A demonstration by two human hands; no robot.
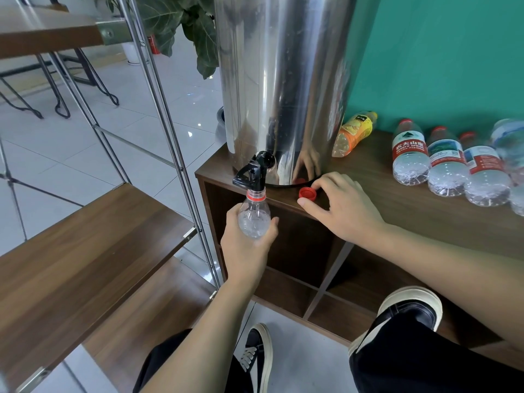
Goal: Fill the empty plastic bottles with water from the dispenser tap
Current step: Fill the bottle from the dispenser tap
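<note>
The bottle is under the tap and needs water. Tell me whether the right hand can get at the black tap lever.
Probably yes. The right hand rests open on the cabinet top beside the red cap, holding nothing. The tap lever is close by to its left, with nothing between them.

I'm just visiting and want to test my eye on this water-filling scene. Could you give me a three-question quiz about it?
1. True or false: the bottle under the black tap still wears its cap.
2. Which hand grips that bottle?
3. The red cap lies: A) on the floor B) on the cabinet top by the dispenser C) inside a cubby.

Key: 1 false; 2 the left hand, while the right hand rests beside the cap; 3 B.
</note>
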